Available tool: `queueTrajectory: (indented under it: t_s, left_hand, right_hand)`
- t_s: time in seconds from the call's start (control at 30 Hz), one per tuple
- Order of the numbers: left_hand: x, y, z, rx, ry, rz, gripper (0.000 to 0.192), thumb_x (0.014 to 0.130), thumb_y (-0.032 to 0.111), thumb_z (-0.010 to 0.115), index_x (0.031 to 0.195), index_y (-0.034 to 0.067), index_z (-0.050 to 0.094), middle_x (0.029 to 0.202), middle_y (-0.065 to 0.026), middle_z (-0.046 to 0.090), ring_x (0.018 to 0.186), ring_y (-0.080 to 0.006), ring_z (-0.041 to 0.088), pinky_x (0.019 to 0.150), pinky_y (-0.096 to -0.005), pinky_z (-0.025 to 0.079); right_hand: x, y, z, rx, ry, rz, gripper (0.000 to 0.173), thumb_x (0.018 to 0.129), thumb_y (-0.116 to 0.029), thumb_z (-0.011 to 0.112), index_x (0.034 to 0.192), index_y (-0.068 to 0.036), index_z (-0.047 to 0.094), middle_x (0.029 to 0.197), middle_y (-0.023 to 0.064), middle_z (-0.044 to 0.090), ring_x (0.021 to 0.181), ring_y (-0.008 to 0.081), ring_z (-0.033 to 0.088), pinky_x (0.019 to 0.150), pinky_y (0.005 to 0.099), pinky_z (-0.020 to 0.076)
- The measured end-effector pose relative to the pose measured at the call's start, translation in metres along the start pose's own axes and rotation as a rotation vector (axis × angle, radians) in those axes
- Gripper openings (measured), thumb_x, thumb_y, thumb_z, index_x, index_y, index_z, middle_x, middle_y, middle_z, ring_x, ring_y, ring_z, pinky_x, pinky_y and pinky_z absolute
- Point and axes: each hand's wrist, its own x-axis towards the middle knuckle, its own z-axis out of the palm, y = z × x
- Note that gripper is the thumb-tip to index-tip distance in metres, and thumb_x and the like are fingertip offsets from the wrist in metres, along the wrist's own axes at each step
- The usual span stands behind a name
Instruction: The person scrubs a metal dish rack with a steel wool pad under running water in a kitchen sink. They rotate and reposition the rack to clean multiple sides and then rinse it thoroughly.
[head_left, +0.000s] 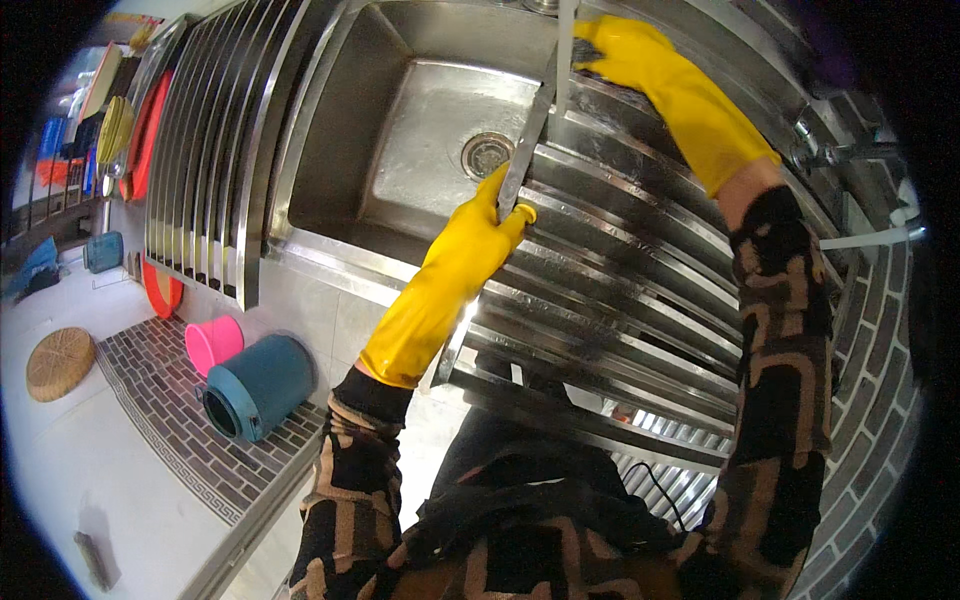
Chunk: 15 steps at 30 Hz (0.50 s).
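Note:
A slatted stainless steel rack panel (622, 247) slants across the right side of the steel sink (442, 142). My left hand (480, 232), in a yellow rubber glove, grips the panel's left edge above the basin, with the thumb on one side and the fingers on the other. My right hand (622, 52), gloved the same way, is at the panel's far end and holds a dark scrubbing pad (585, 54) that is partly hidden by the fingers. A pale vertical faucet spout (566, 60) stands just left of the pad. The sink drain (487, 155) shows below the panel's left edge.
Left of the sink lies a second slatted steel rack (210, 142). On the floor at the left are a blue-green container (262, 382), a pink tub (214, 343) and a round woven mat (60, 364). A wall tap (825, 154) is at the right, beside brick-patterned tiles.

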Motion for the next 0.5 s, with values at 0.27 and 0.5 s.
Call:
queueTrajectory:
  t_s: [0.27,0.5]
  left_hand:
    - [-0.001,0.007,-0.006,-0.078,-0.051,-0.033,0.068,0.094,0.038,0.068,0.151,0.008,0.046,0.115,-0.0167,0.072,0.103,-0.027,0.067,0.095,-0.0367,0.048]
    - [0.009,0.005,0.006,-0.232,-0.041,-0.034,0.067,0.094,0.032,0.069,0.151,0.006,0.047,0.098,-0.0118,0.073,0.082,-0.0224,0.066,0.079,-0.0375,0.052]
  right_hand:
    - [-0.041,-0.094,-0.032,0.142,0.14,0.372,0.069,0.087,-0.051,0.077,0.138,-0.009,0.057,0.14,0.0174,0.058,0.126,0.0353,0.058,0.106,0.0475,0.0468]
    - [-0.053,-0.166,-0.023,0.342,-0.05,0.026,0.041,0.095,-0.05,0.06,0.1,-0.012,0.074,0.104,0.0141,0.067,0.1,0.0382,0.066,0.084,0.0515,0.0552]
